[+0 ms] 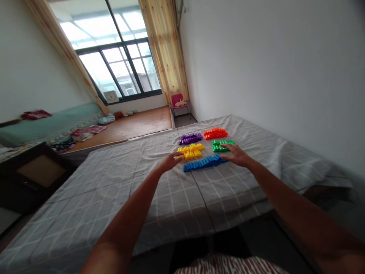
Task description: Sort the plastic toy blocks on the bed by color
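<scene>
Small glossy pieces lie sorted by colour in rows on a grey checked cloth; their exact kind is too small to tell. My left hand [171,161] is at the left edge of the yellow pieces [190,151], fingers apart and holding nothing I can see. My right hand [235,155] has its fingers spread, between the green pieces [219,145] and the right end of the blue pieces [203,163]. Whether either hand touches the pieces, I cannot tell. Behind these are the purple pieces [190,138] and the orange-red pieces [216,133].
The checked cloth [114,190] covers a wide bed or table beside a white wall [270,68]. Beyond stands a brown platform [137,123] with clothes on it. A pink chair [177,99] is near the curtain [165,49], and a dark cabinet [31,179] is at left.
</scene>
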A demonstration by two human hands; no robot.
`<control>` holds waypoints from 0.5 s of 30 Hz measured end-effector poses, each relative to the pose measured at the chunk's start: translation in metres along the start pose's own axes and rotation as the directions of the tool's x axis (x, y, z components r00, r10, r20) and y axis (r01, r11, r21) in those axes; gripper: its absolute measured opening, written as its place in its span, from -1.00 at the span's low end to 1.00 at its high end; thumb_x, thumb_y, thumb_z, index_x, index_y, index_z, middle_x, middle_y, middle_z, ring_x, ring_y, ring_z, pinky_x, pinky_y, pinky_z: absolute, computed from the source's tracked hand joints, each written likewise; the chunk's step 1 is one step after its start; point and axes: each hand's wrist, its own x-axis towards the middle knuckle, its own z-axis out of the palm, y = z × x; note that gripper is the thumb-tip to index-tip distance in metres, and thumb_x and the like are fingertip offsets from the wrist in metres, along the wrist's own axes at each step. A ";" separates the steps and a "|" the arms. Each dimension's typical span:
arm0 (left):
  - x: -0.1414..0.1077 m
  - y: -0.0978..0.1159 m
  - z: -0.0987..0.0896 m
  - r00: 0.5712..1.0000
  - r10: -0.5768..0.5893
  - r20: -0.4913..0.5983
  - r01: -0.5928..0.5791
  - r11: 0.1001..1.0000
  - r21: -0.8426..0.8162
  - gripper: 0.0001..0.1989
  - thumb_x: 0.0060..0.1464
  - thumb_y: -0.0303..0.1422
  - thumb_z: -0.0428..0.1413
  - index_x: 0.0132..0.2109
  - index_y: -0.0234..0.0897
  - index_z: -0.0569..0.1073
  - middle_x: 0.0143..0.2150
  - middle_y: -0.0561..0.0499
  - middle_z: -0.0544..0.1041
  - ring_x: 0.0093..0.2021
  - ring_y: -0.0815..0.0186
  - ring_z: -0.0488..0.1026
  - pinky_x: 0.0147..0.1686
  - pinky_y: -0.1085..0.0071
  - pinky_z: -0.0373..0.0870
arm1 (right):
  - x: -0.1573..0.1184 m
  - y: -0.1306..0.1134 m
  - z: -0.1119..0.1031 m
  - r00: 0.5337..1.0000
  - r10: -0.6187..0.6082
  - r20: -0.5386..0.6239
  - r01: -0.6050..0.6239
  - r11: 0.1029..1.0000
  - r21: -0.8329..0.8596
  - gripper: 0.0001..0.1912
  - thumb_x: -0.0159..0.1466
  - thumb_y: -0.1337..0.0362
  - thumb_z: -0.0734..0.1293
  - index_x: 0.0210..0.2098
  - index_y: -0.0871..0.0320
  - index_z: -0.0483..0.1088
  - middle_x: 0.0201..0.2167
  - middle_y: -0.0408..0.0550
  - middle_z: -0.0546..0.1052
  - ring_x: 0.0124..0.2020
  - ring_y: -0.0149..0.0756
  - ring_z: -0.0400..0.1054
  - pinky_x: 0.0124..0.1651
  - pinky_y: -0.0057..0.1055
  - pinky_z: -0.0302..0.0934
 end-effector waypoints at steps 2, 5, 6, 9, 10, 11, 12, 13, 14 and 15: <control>-0.005 0.018 0.011 0.993 0.054 0.104 -0.058 0.998 0.033 -0.40 0.08 0.05 0.05 0.15 -0.21 0.41 0.16 -0.10 0.45 0.15 0.10 0.38 0.15 0.21 0.29 | 0.001 0.000 -0.001 0.981 -0.033 0.192 0.041 0.999 -0.035 -0.28 0.06 0.00 0.42 0.17 0.09 0.32 0.13 0.08 0.42 0.14 0.02 0.28 0.18 -0.09 0.14; -0.012 0.038 0.027 0.980 0.072 0.187 -0.105 0.980 0.172 -0.24 -0.02 0.06 0.14 0.26 -0.23 0.29 0.23 -0.16 0.37 0.19 0.02 0.31 0.17 0.14 0.25 | 0.006 0.002 0.007 0.941 0.017 0.339 0.017 0.995 -0.097 -0.17 -0.01 -0.01 0.46 0.22 0.06 0.28 0.19 0.07 0.37 0.15 0.05 0.28 0.19 -0.11 0.14; -0.014 0.043 0.032 0.979 0.062 0.192 -0.106 0.968 0.227 -0.21 -0.04 0.06 0.16 0.27 -0.23 0.27 0.23 -0.17 0.36 0.20 0.00 0.31 0.16 0.12 0.25 | 0.008 0.002 0.012 0.934 0.031 0.356 0.010 0.994 -0.112 -0.16 -0.02 0.00 0.47 0.22 0.05 0.28 0.20 0.06 0.36 0.15 0.05 0.28 0.19 -0.11 0.14; -0.017 0.053 0.043 0.988 0.034 0.150 -0.087 0.929 0.359 -0.21 -0.04 0.06 0.15 0.28 -0.17 0.24 0.21 -0.14 0.38 0.17 -0.01 0.32 0.11 0.10 0.29 | 0.016 -0.005 0.029 0.924 0.049 0.379 -0.003 0.993 -0.122 -0.17 -0.03 0.02 0.48 0.21 0.08 0.29 0.17 0.09 0.39 0.14 0.06 0.29 0.18 -0.14 0.15; -0.017 0.056 0.046 0.991 0.036 0.131 -0.084 0.920 0.382 -0.23 -0.03 0.05 0.15 0.28 -0.15 0.24 0.19 -0.13 0.39 0.15 0.00 0.33 0.09 0.11 0.30 | 0.019 -0.009 0.036 0.922 0.043 0.385 -0.001 0.994 -0.107 -0.17 -0.03 0.02 0.48 0.20 0.10 0.29 0.15 0.10 0.41 0.13 0.05 0.30 0.16 -0.15 0.16; -0.018 0.057 0.047 0.993 0.042 0.115 -0.085 0.915 0.395 -0.26 -0.01 0.05 0.14 0.27 -0.13 0.24 0.17 -0.12 0.40 0.14 0.01 0.34 0.08 0.13 0.31 | 0.022 -0.014 0.043 0.920 0.029 0.391 0.002 0.997 -0.080 -0.18 -0.02 0.03 0.48 0.20 0.11 0.29 0.12 0.10 0.43 0.10 0.03 0.33 0.13 -0.17 0.19; -0.018 0.058 0.049 0.993 0.052 0.102 -0.089 0.912 0.401 -0.28 0.00 0.03 0.13 0.27 -0.12 0.24 0.15 -0.11 0.41 0.13 0.03 0.34 0.07 0.14 0.32 | 0.025 -0.020 0.050 0.920 0.009 0.393 0.008 0.999 -0.042 -0.19 -0.01 0.04 0.47 0.19 0.13 0.28 0.11 0.09 0.44 0.07 0.00 0.35 0.10 -0.19 0.21; -0.019 0.058 0.049 0.994 0.061 0.092 -0.093 0.911 0.403 -0.31 0.02 0.02 0.12 0.26 -0.10 0.24 0.14 -0.10 0.42 0.12 0.05 0.35 0.06 0.15 0.33 | 0.027 -0.027 0.057 0.920 -0.016 0.391 0.017 1.000 0.001 -0.22 0.00 0.06 0.46 0.19 0.14 0.28 0.09 0.09 0.45 0.04 -0.03 0.37 0.07 -0.22 0.23; -0.020 0.056 0.049 0.994 0.066 0.082 -0.093 0.911 0.401 -0.33 0.04 0.00 0.12 0.25 -0.10 0.24 0.13 -0.10 0.43 0.11 0.06 0.36 0.04 0.17 0.34 | 0.030 -0.035 0.064 0.921 -0.038 0.387 0.025 0.999 0.038 -0.24 0.01 0.08 0.45 0.17 0.15 0.28 0.08 0.08 0.46 0.02 -0.06 0.38 0.06 -0.24 0.24; -0.022 0.054 0.048 0.995 0.064 0.070 -0.087 0.913 0.399 -0.36 0.05 -0.02 0.11 0.24 -0.11 0.25 0.11 -0.10 0.44 0.10 0.07 0.37 0.03 0.18 0.35 | 0.032 -0.045 0.071 0.924 -0.048 0.378 0.029 0.998 0.057 -0.26 0.02 0.10 0.45 0.16 0.16 0.29 0.06 0.08 0.47 0.01 -0.07 0.39 0.05 -0.25 0.24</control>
